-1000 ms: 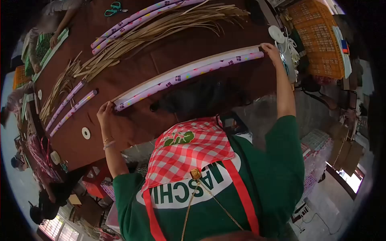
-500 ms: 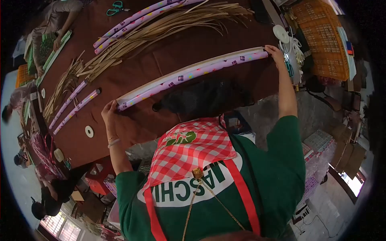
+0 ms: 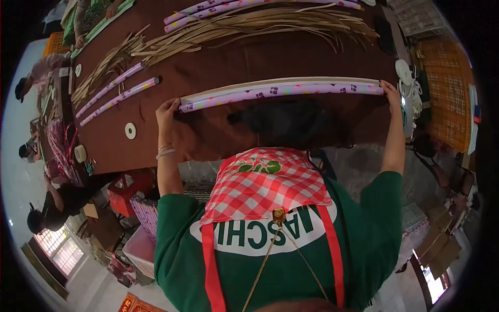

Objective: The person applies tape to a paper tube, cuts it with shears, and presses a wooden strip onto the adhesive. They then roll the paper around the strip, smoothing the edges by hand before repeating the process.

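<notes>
A long lilac patterned sheet, rolled along its near side with a pale strip on its far side, stretches over the brown table. My left hand pinches its left end, and my right hand grips its right end. A dark bundle lies just on my side of the roll. Beyond the roll are long tan strips and more lilac tubes. Two shorter lilac tubes rest at the left, near a white tape roll.
Co-workers stand or sit at the left, one with hands on green material. An orange crate, a white spool and white cord are at the right. A red container and a pink bin are below the table edge.
The view has turned and shifted, so the table's contents sit differently in the frame. Both hands still hold the lilac roll's ends, and it now looks more level. The teal scissors are out of view.
</notes>
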